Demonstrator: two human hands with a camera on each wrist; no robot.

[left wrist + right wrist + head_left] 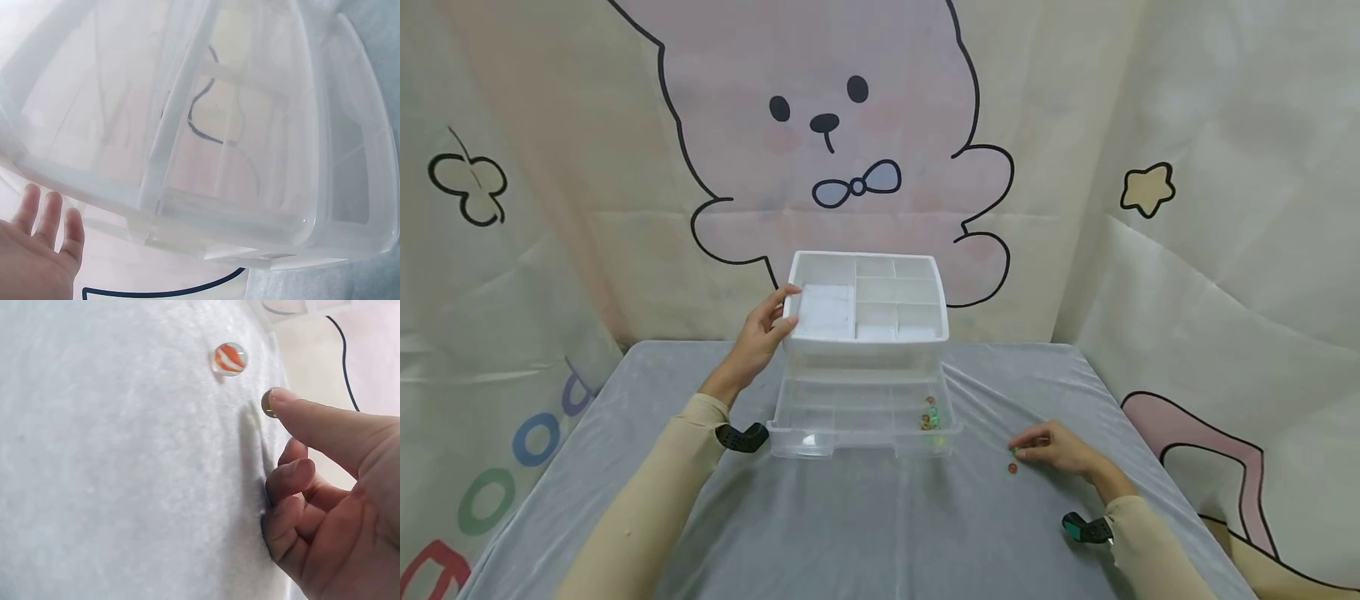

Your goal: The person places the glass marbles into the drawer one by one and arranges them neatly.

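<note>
A plastic storage box has a white compartment tray [825,312] on top and a clear drawer [805,421] pulled out toward me below. My left hand [765,333] grips the tray's left edge, with the thumb at the front corner; three of its fingers [73,232] show beside the box wall in the left wrist view. Several green and orange marbles [933,417] lie in the drawer's right compartment. Low over the cloth, right of the box, my right hand [1060,450] pinches a greenish marble [269,404] under its thumb. Close by lies a clear marble with an orange-and-white swirl [230,359].
A grey cloth [865,525] covers the table. Behind it hangs a curtain printed with a pink bear [880,100], and more printed cloth [1217,275] hangs at both sides. Dark camera bands [743,437] sit at my wrists.
</note>
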